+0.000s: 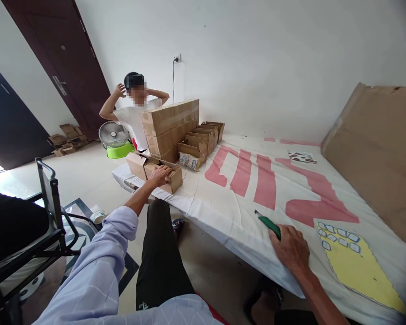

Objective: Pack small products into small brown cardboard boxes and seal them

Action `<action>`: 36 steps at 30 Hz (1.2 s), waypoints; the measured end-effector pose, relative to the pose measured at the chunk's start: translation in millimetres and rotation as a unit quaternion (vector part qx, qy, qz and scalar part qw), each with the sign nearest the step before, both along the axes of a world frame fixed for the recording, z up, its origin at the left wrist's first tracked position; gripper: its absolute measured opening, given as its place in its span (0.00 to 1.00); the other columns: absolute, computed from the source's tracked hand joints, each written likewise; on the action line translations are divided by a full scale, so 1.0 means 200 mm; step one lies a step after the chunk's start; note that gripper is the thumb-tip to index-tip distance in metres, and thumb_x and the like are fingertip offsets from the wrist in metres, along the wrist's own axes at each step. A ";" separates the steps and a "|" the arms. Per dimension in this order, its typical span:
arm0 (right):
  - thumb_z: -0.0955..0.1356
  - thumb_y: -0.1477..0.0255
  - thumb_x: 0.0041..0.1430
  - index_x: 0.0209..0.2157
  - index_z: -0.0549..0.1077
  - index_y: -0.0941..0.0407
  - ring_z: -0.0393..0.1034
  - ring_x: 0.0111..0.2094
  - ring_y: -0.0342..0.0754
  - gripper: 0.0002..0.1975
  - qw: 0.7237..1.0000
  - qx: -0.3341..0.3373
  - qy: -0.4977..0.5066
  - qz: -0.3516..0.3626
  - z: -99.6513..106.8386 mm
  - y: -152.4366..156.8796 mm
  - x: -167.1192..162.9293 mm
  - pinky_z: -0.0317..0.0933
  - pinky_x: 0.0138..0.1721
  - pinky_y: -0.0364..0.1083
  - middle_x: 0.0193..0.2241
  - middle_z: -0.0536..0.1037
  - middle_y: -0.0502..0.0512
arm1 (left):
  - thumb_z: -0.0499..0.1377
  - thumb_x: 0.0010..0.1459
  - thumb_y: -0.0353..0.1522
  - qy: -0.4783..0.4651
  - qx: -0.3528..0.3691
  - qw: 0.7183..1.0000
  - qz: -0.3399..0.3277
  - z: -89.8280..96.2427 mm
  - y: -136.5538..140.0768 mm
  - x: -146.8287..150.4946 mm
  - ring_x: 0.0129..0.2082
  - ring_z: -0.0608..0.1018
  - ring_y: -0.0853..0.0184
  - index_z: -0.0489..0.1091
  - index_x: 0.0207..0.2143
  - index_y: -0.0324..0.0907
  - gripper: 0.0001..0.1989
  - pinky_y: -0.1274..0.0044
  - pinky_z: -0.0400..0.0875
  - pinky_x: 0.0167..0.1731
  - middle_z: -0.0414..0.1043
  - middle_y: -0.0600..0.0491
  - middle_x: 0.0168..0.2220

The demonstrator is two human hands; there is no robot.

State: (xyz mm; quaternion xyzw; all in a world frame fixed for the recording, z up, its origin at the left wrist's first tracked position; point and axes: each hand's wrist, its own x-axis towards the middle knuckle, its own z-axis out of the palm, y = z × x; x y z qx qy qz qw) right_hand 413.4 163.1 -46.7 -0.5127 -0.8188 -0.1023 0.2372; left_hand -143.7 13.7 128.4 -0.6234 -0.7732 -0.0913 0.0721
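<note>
My left hand [159, 175] is on a small brown cardboard box [176, 180] at the table's near left edge, its fingers bent over the top. Directly behind it sits another small cardboard box [136, 166], with a flap raised. My right hand [291, 248] is wrapped round a green utility knife [269, 225] and rests low over the cloth. The knife's tip points away to the left, clear of the boxes. Beyond my left hand, a clear bag of small items [189, 161] leans against a row of open cardboard boxes [193, 146].
Closed cartons [171, 128] are stacked on the white-and-red table cloth [223, 216]. A yellow cut-out sheet [355, 266] lies at right, near a large cardboard panel [372, 149]. A co-worker [135, 113] is behind the cartons, arms raised. A folding chair [50, 203] is left.
</note>
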 end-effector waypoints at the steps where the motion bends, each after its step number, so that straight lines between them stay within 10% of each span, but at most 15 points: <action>1: 0.65 0.65 0.71 0.47 0.79 0.57 0.72 0.47 0.64 0.15 1.000 0.000 -0.001 -0.001 0.00 0.00 0.00 0.64 0.44 0.57 0.46 0.81 0.67 | 0.71 0.46 0.23 0.002 -0.006 1.000 -0.001 0.00 0.00 0.00 0.61 0.74 0.45 0.75 0.53 0.46 0.30 0.60 0.68 0.56 0.78 0.43 0.55; 9: 0.65 0.65 0.71 0.49 0.80 0.60 0.71 0.47 0.63 0.17 1.000 -0.015 -0.017 -0.007 0.04 -0.02 -0.02 0.62 0.45 0.56 0.46 0.81 0.68 | 0.71 0.53 0.29 0.008 -0.025 0.998 -0.051 0.00 -0.01 0.18 0.61 0.74 0.47 0.77 0.57 0.46 0.27 0.63 0.65 0.56 0.78 0.43 0.56; 24: 0.67 0.68 0.70 0.48 0.78 0.58 0.70 0.45 0.58 0.12 1.000 -0.025 0.013 0.000 0.08 -0.06 -0.03 0.61 0.46 0.53 0.44 0.80 0.64 | 0.72 0.59 0.33 -0.046 0.031 0.971 -0.231 -0.10 0.09 1.32 0.58 0.74 0.45 0.76 0.53 0.45 0.19 0.57 0.65 0.60 0.78 0.40 0.53; 29: 0.66 0.69 0.70 0.47 0.78 0.58 0.69 0.46 0.58 0.11 0.999 -0.031 0.011 -0.007 0.07 -0.06 -0.03 0.60 0.46 0.53 0.45 0.79 0.64 | 0.68 0.64 0.35 -0.106 0.133 0.952 -0.253 -0.07 -0.01 1.18 0.67 0.70 0.47 0.73 0.60 0.47 0.23 0.58 0.65 0.66 0.71 0.42 0.66; 33: 0.66 0.68 0.70 0.50 0.78 0.58 0.68 0.47 0.60 0.14 0.999 -0.037 0.030 0.002 0.08 -0.07 -0.03 0.61 0.48 0.54 0.46 0.79 0.65 | 0.64 0.67 0.36 -0.225 0.289 0.918 -0.152 -0.09 -0.08 0.86 0.64 0.74 0.51 0.75 0.53 0.44 0.14 0.58 0.68 0.67 0.72 0.41 0.62; 36: 0.66 0.67 0.69 0.53 0.78 0.57 0.68 0.50 0.62 0.16 0.996 -0.027 0.089 0.013 0.11 -0.07 -0.07 0.63 0.50 0.57 0.48 0.79 0.67 | 0.66 0.63 0.37 -0.344 0.277 0.892 -0.095 -0.15 -0.04 0.66 0.62 0.76 0.51 0.77 0.47 0.43 0.12 0.60 0.75 0.59 0.71 0.41 0.63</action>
